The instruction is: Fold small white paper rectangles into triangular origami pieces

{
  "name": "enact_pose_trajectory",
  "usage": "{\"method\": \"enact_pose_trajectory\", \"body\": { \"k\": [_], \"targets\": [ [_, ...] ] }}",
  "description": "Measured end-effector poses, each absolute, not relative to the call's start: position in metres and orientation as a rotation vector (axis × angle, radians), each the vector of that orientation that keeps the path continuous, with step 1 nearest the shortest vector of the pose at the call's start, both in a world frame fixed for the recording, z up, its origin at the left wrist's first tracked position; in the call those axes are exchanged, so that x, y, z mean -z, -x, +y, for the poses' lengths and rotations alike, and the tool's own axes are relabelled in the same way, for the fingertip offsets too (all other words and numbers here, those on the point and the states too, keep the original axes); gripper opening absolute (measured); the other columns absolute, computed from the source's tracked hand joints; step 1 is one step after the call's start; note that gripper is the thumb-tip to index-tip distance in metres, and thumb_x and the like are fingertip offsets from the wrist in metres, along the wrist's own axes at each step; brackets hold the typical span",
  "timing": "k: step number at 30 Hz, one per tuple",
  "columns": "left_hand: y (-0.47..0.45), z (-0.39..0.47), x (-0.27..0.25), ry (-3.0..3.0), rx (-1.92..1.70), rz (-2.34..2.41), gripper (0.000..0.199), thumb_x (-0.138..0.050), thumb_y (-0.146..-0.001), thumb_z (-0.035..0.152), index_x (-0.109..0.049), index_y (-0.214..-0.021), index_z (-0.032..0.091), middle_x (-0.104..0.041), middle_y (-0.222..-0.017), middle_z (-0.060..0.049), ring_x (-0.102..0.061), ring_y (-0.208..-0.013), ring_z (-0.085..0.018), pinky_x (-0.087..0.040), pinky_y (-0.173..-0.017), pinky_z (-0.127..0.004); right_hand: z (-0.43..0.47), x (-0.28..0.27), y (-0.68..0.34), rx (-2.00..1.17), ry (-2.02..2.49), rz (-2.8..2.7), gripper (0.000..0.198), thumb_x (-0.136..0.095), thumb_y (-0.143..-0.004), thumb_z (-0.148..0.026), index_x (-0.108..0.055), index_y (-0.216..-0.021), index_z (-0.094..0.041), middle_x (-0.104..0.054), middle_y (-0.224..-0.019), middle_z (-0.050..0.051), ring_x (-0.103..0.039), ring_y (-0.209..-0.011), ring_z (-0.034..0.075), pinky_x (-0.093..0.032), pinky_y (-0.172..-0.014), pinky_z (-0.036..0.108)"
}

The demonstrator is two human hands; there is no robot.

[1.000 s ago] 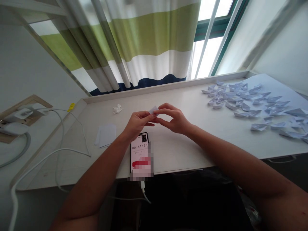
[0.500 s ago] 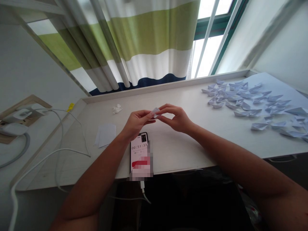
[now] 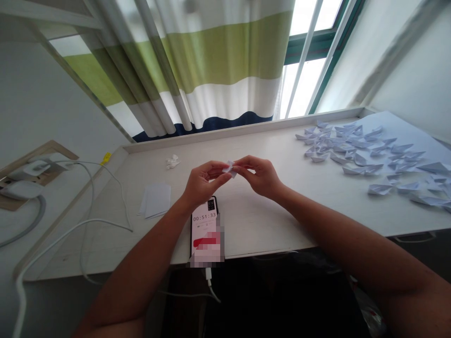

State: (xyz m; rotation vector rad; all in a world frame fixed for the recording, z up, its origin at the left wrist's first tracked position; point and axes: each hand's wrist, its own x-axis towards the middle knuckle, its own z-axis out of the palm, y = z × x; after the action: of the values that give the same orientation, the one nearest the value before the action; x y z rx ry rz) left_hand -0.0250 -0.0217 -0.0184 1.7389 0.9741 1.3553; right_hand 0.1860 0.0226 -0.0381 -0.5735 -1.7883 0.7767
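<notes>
At frame centre, I watch the left hand (image 3: 202, 182) and right hand (image 3: 260, 176) pinch the paper (image 3: 230, 165); the left thumb has shifted lower, so the folds are probably being reshaped.

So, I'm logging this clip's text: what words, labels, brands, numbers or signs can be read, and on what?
"00:51:33": on the smartphone screen.
Smaller lines around that number: too small and blurred to read; the screen's lower part is partly pixelated.
Yellow tag: any print is too small to read.
No other text is legible.
</notes>
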Motion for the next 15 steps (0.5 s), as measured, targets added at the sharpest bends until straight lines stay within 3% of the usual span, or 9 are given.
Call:
{"method": "enact_pose_trajectory", "body": {
  "k": [7, 10, 15],
  "targets": [
    [0.0188, -0.0203, 0.0233, -1.740, -1.509, 1.055, 0.025, -0.089, -0.088, 0.043, -0.084, -0.094, 0.019, -0.084, -0.087, -0.006, -0.079, -0.075, -0.019, -0.069, -0.072, -0.034, 0.0202, 0.0374, -0.1803, -0.919, 0.576, -1.655, 0.032, -0.083, -0.093, -0.055, -0.078, -0.098, -0.023, -0.085, -0.095, 0.005, -0.082, -0.089, 0.022, -0.069, -0.085, 0.042],
    [0.0167, -0.0196, 0.0240, -1.703, -1.533, 1.059, 0.025, -0.090, -0.087, 0.041, -0.083, -0.095, 0.019, -0.084, -0.085, -0.005, -0.079, -0.074, -0.019, -0.069, -0.070, -0.032, 0.0200, 0.0362, -0.1805, -0.953, 0.601, -1.642, 0.037, -0.084, -0.091, -0.057, -0.076, -0.102, -0.023, -0.085, -0.095, 0.006, -0.082, -0.088, 0.022, -0.069, -0.083, 0.041],
    [0.0174, -0.0183, 0.0244, -1.670, -1.532, 1.042, 0.025, -0.092, -0.085, 0.036, -0.080, -0.098, 0.019, -0.083, -0.085, -0.004, -0.079, -0.075, -0.018, -0.068, -0.069, -0.030, 0.0220, 0.0368, -0.1829, -0.825, 0.582, -1.771, 0.032, -0.076, -0.098, -0.055, -0.079, -0.099, -0.023, -0.084, -0.094, 0.004, -0.081, -0.087, 0.020, -0.069, -0.085, 0.041]
  ]
}}
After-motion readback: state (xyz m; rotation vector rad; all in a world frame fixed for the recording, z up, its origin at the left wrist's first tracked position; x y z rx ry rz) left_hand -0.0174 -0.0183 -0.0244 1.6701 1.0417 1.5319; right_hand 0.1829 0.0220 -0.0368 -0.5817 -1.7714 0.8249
